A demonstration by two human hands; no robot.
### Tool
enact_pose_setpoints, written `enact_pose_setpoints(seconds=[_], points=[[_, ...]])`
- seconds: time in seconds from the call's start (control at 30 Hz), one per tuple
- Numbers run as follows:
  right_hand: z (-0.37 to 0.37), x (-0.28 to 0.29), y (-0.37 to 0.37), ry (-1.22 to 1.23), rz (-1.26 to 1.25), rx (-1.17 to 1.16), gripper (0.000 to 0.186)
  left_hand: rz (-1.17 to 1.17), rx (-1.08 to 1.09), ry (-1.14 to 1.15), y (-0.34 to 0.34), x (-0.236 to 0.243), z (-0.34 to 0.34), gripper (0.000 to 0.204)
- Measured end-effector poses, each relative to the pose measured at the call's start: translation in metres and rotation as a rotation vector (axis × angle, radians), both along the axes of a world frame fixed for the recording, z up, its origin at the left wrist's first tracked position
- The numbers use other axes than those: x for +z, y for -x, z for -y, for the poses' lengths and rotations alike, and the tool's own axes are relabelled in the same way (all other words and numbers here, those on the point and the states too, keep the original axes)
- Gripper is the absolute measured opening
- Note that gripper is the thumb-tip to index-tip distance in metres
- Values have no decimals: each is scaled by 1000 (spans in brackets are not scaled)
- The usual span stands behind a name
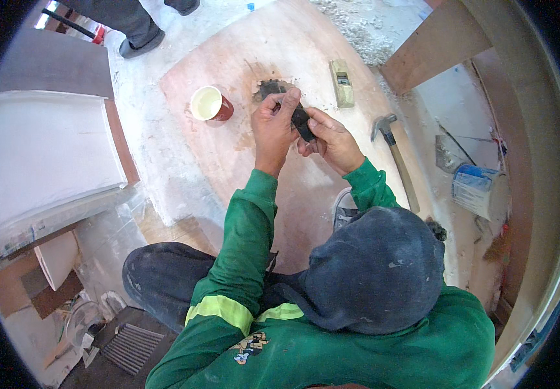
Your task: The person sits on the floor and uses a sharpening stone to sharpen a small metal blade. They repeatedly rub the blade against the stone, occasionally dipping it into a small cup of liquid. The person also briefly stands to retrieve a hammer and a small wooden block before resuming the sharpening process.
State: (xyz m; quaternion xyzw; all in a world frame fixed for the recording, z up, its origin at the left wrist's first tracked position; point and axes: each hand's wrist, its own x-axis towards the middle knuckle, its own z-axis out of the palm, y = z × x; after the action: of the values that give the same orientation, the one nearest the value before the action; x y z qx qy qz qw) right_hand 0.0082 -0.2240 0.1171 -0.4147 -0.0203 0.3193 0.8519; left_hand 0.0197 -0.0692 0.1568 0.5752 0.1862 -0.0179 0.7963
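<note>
A dark, flat, narrow piece (302,123), whose exact kind I cannot make out, is held between my two hands above a pale board. My left hand (273,133) grips its upper part, thumb and fingers pinched together. On the other side, my right hand (337,141) has its fingers closed around the edge of the same piece. Just beyond my left hand lies a dark slab (269,87) on a wet brownish patch, partly hidden by the hand. A red and white paper cup (223,110) with pale liquid stands to the left of my hands.
A small hand plane (342,84) and a claw hammer (396,152) lie to the right on the board (228,55). Farther right, a white and blue tub (479,191) rests on its side. Another person's shoe (142,44) shows at the far left.
</note>
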Motion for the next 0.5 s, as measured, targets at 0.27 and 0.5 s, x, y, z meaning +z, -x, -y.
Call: enact_pose_setpoints(seconds=[0.27, 0.5], points=[[-12, 25, 3, 1, 17, -44, 46, 27, -28, 77, 0, 10, -9, 25], [-21, 40, 3, 81, 58, -48, 44, 53, -64, 107, 3, 20, -17, 21]])
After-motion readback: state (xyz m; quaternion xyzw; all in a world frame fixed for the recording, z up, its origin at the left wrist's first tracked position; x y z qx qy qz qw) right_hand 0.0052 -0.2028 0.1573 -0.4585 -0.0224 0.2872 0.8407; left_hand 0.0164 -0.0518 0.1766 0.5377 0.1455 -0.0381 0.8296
